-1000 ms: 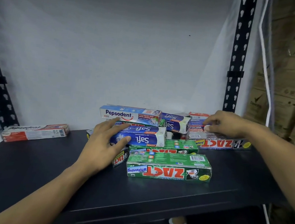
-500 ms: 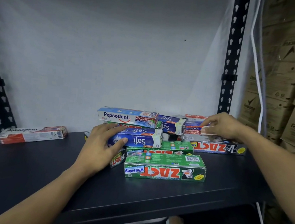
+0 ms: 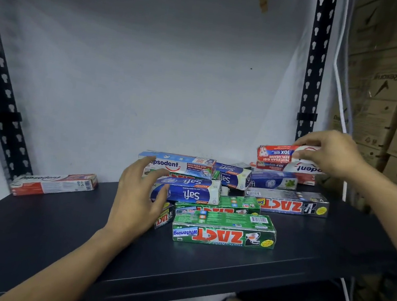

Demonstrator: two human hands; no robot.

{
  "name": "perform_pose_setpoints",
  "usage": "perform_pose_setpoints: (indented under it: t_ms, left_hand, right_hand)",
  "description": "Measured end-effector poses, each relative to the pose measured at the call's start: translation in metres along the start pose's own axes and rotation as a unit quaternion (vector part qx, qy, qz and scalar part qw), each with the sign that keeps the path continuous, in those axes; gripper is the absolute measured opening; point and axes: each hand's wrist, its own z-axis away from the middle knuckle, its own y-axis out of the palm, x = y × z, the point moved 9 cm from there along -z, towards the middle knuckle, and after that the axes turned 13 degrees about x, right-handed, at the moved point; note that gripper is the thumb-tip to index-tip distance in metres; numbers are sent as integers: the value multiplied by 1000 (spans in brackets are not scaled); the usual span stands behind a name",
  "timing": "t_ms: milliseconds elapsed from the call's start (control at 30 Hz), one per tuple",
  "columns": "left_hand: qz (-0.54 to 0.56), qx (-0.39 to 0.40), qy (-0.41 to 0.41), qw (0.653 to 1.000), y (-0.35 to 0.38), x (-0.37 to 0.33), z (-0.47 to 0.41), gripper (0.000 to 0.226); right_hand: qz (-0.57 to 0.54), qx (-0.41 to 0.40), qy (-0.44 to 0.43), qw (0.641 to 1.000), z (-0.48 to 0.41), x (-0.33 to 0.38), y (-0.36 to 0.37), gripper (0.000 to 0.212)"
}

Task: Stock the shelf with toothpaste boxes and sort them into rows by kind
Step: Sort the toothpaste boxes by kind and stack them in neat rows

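View from a head camera looking down on a dark, matt metal shelf (image 3: pixel 59 233) against a plain white wall, with a loose heap of long, rectangular toothpaste boxes in its middle. The right hand (image 3: pixel 333 153) pinches a glossy red-and-white Pepsodent box (image 3: pixel 281 153) by one end and holds it just above the right side of the heap. The left hand (image 3: pixel 137 198) is spread and relaxed at the left end of a dark blue Safi box (image 3: pixel 187 193); whether it touches the box cannot be told. A lone red Pepsodent box (image 3: pixel 55 183) lies well apart at the far left of the shelf. A green Zact box (image 3: pixel 224 227) lies at the front, a black-and-silver Zact box (image 3: pixel 288 201) to the right and a blue-topped Pepsodent box (image 3: pixel 178 165) behind. The step in hand seems to be pulling the red Pepsodent kind out of the mix. To do it well, the held box should probably travel level and high enough to clear the heap, then be laid parallel beside its lone twin. These are thin, light, slick cardboard boxes that slide easily, so steadying the heap would help. Brown corrugated cartons (image 3: pixel 396 98) are stacked at the right.
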Motion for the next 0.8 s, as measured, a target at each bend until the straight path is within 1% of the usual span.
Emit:
perform_pose_setpoints:
  t_ms: [67, 100, 133, 167, 200, 233, 267, 333, 367, 400, 433, 500, 600, 667, 767, 800]
  left_hand:
    - [63, -39, 21, 997, -8, -24, 4, 29]
    - [117, -47, 12, 992, -10, -38, 6, 27]
    - [183, -40, -15, 982, -8, -52, 8, 25]
    - [257, -19, -53, 965, -2, -67, 8, 27]
    - [336, 14, -96, 937, 6, -81, 7, 32]
    - [417, 40, -130, 899, 18, -95, 5, 38]
    - [493, 50, -155, 855, 27, -105, 2, 43]
    - [614, 33, -190, 766, 40, -113, -3, 49]
    - [650, 16, -204, 732, 44, -111, -5, 47]
    - [664, 1, -217, 715, 46, -106, -5, 46]
    - [664, -10, -230, 711, 46, -100, -4, 48]
    - [656, -27, -243, 714, 42, -87, -2, 55]
    - [652, -33, -248, 715, 31, -69, -2, 61]
    - [645, -33, -248, 722, 22, -58, -1, 55]
    - [623, -20, -261, 737, 9, -45, 5, 33]
    - [617, -7, -266, 740, 6, -40, 8, 30]
  right_hand:
    - [-82, 10, -12, 997, 14, 19, -3, 23]
    - [-116, 13, -16, 993, 21, 30, -2, 23]
    - [-149, 20, -19, 988, 28, 41, 2, 23]
    - [-187, 35, -20, 981, 35, 54, 9, 22]
    - [-228, 57, -19, 972, 41, 66, 19, 21]
    - [-255, 75, -13, 964, 47, 77, 31, 21]
    - [-266, 82, -8, 960, 52, 87, 42, 20]
    - [-273, 73, -5, 959, 62, 106, 62, 19]
    - [-285, 61, -5, 956, 66, 113, 70, 20]
    - [-296, 50, -3, 954, 70, 119, 78, 20]
    - [-300, 41, 0, 953, 71, 123, 84, 18]
    - [-309, 36, 1, 951, 72, 130, 93, 12]
    - [-350, 78, -16, 933, 68, 143, 110, 4]
    - [-359, 107, -33, 927, 67, 154, 118, 8]
    - [-360, 154, -65, 918, 68, 177, 129, 15]
    - [-363, 165, -76, 914, 69, 185, 132, 17]
